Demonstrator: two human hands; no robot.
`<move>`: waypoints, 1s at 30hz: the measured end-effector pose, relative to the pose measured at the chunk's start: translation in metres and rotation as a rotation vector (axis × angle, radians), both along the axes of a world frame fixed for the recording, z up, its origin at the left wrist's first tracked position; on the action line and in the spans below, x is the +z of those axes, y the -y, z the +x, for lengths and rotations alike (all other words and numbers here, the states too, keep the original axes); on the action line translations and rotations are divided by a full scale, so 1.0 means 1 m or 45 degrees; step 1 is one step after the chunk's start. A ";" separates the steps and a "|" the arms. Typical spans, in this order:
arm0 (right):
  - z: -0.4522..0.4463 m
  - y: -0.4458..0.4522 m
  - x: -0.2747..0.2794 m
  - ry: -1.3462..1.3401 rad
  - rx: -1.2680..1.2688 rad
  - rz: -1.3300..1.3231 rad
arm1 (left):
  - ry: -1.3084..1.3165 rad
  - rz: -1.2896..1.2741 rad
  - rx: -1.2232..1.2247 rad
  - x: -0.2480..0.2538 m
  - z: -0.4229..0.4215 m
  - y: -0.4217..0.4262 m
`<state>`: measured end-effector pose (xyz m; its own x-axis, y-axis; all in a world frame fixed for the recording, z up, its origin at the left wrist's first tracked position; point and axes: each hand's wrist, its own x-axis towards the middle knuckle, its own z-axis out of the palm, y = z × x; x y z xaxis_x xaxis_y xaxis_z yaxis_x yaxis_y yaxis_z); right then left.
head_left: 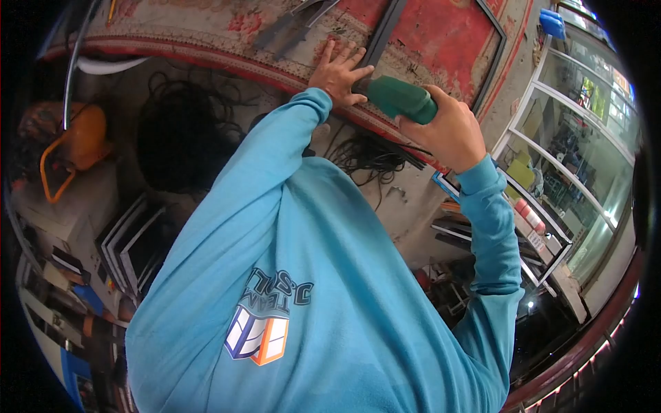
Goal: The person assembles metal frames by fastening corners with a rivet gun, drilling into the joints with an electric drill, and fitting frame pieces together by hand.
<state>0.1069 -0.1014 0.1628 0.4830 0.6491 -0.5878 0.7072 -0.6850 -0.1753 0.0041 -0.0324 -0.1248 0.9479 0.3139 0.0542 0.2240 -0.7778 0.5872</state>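
Note:
My left hand [337, 76] lies with its fingers spread on the cloth-covered table, beside the near end of a dark grey metal bar [383, 34]. My right hand [454, 127] is wrapped round a green power drill [403, 98]. The drill's dark nose points left, close to my left thumb and the bar's end; the tip is hidden, so I cannot tell whether it touches the bar. Farther right, a dark frame piece [501, 36] with a corner rests on the same table.
Loose dark strips [292, 31] lie on the patterned red cloth [241, 24]. Black cords [368, 158] hang or lie below the table edge. An orange machine [86, 138] stands at left, with panels [134, 248] below. White-framed glass [571, 131] and a red cylinder [530, 215] are at right.

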 end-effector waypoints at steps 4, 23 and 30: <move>-0.001 -0.001 0.000 0.033 0.030 -0.028 | -0.003 -0.005 -0.002 0.003 -0.001 -0.001; -0.002 -0.007 -0.004 0.075 0.043 -0.074 | 0.008 0.017 0.015 0.003 0.000 0.001; 0.002 -0.006 -0.009 0.085 0.057 -0.104 | -0.010 0.027 0.003 0.006 -0.001 -0.001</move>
